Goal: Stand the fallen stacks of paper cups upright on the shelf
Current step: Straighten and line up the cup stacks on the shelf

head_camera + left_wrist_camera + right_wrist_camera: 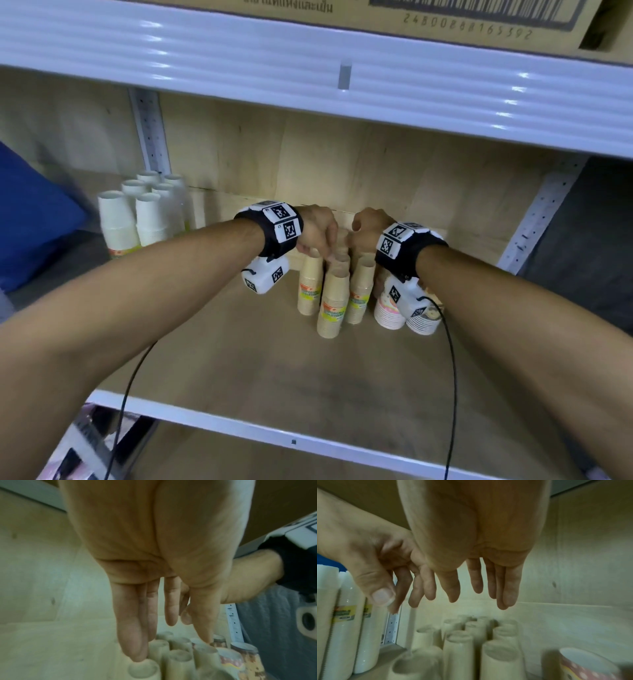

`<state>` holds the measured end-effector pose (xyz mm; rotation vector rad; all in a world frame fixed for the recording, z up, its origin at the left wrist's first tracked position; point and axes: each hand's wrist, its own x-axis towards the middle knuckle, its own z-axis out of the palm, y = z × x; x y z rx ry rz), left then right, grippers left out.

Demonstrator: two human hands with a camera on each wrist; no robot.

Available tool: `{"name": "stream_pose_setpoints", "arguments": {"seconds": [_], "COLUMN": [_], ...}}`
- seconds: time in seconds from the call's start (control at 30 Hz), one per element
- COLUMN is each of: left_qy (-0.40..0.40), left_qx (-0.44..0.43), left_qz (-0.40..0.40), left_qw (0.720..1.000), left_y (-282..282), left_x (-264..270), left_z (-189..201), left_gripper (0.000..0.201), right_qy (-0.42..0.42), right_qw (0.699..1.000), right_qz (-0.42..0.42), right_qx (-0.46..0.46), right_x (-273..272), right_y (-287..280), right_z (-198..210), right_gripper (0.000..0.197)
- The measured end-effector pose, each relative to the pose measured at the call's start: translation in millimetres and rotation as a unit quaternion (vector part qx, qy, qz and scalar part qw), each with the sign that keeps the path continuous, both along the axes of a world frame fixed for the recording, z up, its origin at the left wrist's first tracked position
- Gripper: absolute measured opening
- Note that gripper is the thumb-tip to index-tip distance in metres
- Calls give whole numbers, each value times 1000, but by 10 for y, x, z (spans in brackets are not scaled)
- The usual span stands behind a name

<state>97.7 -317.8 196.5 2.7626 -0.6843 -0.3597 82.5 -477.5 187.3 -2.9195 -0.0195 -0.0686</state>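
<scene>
Several stacks of brown paper cups (334, 298) stand upright in a tight cluster mid-shelf. My left hand (318, 236) and right hand (363, 233) hover side by side just above their tops. In the left wrist view the left hand (169, 615) hangs with straight fingers; one fingertip (137, 655) is at the rim of a brown stack (178, 660), and I cannot tell if it touches. In the right wrist view the right hand (477, 588) hangs relaxed, clear above the brown stacks (458, 642), holding nothing.
White cup stacks (144, 216) stand upright at the left by a metal post (150, 130). Patterned cup stacks (390, 311) sit right of the brown ones. The upper shelf edge (308, 68) hangs low overhead. The wooden shelf board (260, 359) lies bare in front.
</scene>
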Motion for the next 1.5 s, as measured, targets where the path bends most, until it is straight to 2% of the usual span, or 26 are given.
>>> {"name": "stream_pose_setpoints", "arguments": {"seconds": [0.17,0.33,0.43,0.6,0.83,0.97,1.17,1.37,1.5], "left_qy": [-30,-78,-110,-162,-179,-177,-142,-142,-119], "left_qx": [24,30,44,66,60,36,12,-3,-30], "left_qz": [49,105,143,188,250,269,276,268,251], "left_qw": [998,991,983,966,950,946,951,953,960], "left_y": [468,1074,1491,2174,2812,2992,3062,3090,3105], "left_x": [-11,-108,-188,-291,-393,-414,-410,-364,-340], "left_z": [306,619,753,866,739,586,407,269,236], "left_gripper": [42,38,31,34,37,52,58,55,45], "right_qy": [-22,-40,-52,-56,-67,-70,-79,-68,-55], "right_qw": [999,995,991,982,963,965,962,962,966], "right_qz": [43,94,120,181,253,242,237,229,221], "right_qx": [0,13,17,28,72,75,108,132,121], "right_x": [31,52,40,-15,-80,-56,-15,48,91], "right_y": [364,893,1264,1901,2576,2876,3107,3168,3143], "right_z": [222,391,439,462,407,323,168,102,78], "right_gripper": [49,56,51,41,58,61,55,53,53]}}
